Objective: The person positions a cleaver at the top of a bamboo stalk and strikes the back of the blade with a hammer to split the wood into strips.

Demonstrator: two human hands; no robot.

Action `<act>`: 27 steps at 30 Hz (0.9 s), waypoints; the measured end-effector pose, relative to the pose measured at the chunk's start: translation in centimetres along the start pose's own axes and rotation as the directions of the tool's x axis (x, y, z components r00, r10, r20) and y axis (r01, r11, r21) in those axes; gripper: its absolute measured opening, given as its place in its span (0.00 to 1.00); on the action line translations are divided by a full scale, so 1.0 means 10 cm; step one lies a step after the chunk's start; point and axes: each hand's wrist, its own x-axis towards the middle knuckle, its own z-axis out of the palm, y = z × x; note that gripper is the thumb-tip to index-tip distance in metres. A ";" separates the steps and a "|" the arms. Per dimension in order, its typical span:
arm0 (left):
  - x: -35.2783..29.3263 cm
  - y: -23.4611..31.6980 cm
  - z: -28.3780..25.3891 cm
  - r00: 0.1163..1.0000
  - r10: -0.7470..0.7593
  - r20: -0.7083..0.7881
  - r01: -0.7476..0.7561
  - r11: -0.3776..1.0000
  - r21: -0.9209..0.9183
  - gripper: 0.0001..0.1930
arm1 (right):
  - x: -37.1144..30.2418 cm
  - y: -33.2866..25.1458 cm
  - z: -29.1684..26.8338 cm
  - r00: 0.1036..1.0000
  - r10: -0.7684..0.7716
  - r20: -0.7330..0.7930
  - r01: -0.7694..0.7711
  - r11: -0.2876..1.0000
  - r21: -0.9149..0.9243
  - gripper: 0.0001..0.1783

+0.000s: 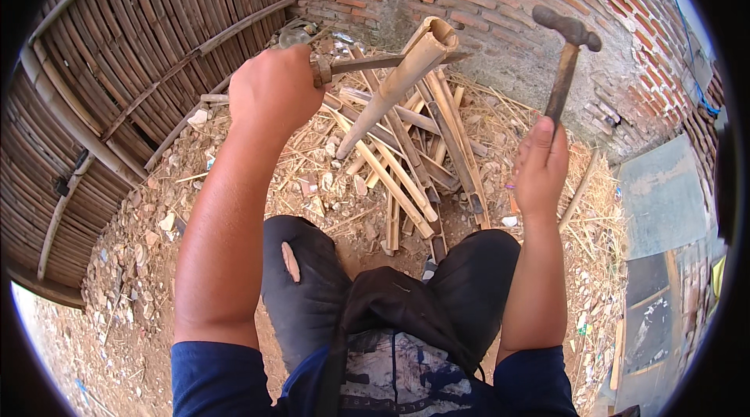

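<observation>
Knife (361, 64) Across a Bamboo Piece (387, 100), Hammer (568, 50) Held Up

The bamboo piece is pale, smooth and round like a tube. Its top is hollow and has a split. The knife has a long, flat, dark metal blade. The hammer has a brown, rough metal head on a worn wooden stick.

The left hand (275, 89) is curled tight around the knife's handle. The right hand (541, 167) is closed around the hammer's handle, and the hammer's head points up. The two hands are well apart.

The bamboo piece is between the hands. It leans, with its thin end low and near, and its wide end up, away and to the right. The blade lies sideways across it near the top, and its tip pokes out on the right. Behind and below are split bamboo strips (397, 193), long and straight, on stony ground (148, 261).
</observation>
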 end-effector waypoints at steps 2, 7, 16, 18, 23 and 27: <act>0.00 0.01 0.00 1.000 0.003 -0.009 -0.004 1.000 -0.009 0.20 | 0.00 0.17 0.15 0.985 0.008 0.172 0.059 0.923 -0.380 0.28; 0.01 -0.05 0.06 0.999 0.002 -0.042 -0.002 1.000 -0.008 0.21 | 0.12 0.03 -0.05 0.955 0.013 0.296 0.104 0.921 -0.374 0.29; 0.00 -0.10 -0.02 0.999 -0.036 -0.003 0.036 0.999 -0.018 0.20 | -0.04 -0.06 0.14 0.972 -0.210 -0.101 0.202 0.975 -0.090 0.26; -0.01 -0.10 -0.01 0.999 -0.027 -0.019 0.027 0.999 -0.024 0.20 | 0.01 0.01 0.21 0.990 -0.114 0.088 0.134 0.952 -0.275 0.26; -0.07 -0.07 0.02 0.999 -0.012 -0.035 0.010 0.999 -0.052 0.14 | 0.04 -0.02 -0.01 0.996 0.021 0.085 -0.017 0.999 -0.046 0.26; -0.14 -0.06 0.03 0.998 0.000 -0.060 -0.005 0.997 -0.083 0.10 | -0.14 -0.13 0.11 0.989 -0.005 -0.150 0.044 0.965 0.257 0.23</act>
